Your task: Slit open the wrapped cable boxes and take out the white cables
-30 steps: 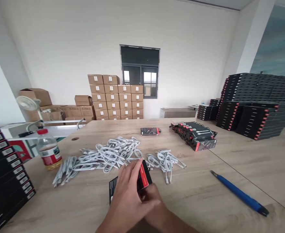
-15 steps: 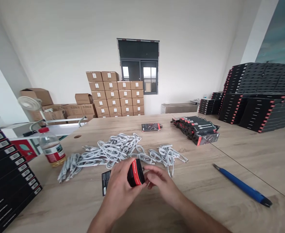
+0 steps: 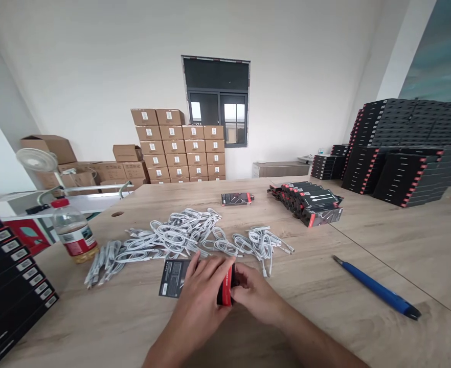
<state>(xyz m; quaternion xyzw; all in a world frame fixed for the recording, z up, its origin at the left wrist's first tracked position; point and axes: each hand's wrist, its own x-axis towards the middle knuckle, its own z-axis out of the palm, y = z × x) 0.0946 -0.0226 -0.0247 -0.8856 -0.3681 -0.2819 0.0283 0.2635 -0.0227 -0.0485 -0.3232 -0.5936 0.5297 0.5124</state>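
Note:
My left hand (image 3: 204, 289) is wrapped over a small black cardboard box (image 3: 174, 278) with a red band at its right end. The box's dark printed face, with a small white label, sticks out to the left of the hand. At the red end, my right hand (image 3: 254, 291) has its fingers curled and pressed against the box; its fingertips are partly hidden. Just beyond both hands lies a heap of coiled white cables (image 3: 179, 232), with a smaller bunch of cables (image 3: 262, 243) to its right.
A blue pen-shaped tool (image 3: 377, 289) lies at right. A single black box (image 3: 237, 199) and a row of overlapping boxes (image 3: 310, 202) lie farther back. Tall black box stacks (image 3: 398, 176) stand right, another stack (image 3: 8, 276) left, beside a red-capped bottle (image 3: 74, 232).
The box has turned so its printed face shows more at left and its red end tilts less. My right fingers have closed in on that end. The view has shifted slightly right.

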